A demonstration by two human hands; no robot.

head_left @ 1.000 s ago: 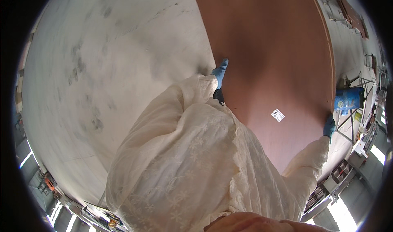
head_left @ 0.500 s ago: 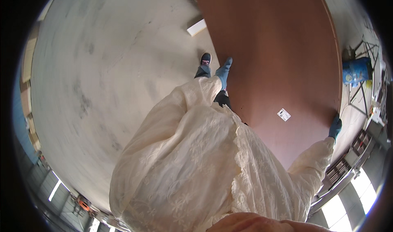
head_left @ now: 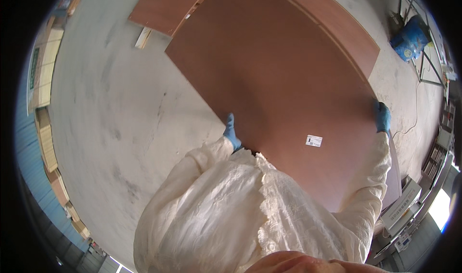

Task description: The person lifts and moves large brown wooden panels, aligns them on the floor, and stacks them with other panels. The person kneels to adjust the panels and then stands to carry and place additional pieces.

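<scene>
A large reddish-brown panel (head_left: 269,71) with a small white label (head_left: 314,140) spreads out in front of my body. My left hand (head_left: 232,133), in a blue glove, grips its left edge: the thumb lies on the upper face and the fingers are hidden underneath. On the opposite long edge, my right hand (head_left: 382,117) in a matching glove is closed around the rim, its fingertips partly out of sight. Cream lace-trimmed sleeves cover both forearms.
Beyond the panel lie other brown panels (head_left: 166,6), with a pale block (head_left: 143,38) by one of them. To the right stand a blue drum (head_left: 411,39), a metal frame (head_left: 426,66) and a long white box (head_left: 402,205). Stacked boards (head_left: 48,66) line the far left.
The panel has swung, its far end moving left, and other panels beyond it have come into view. Both hands keep their hold on its edges. My shoes no longer show.
</scene>
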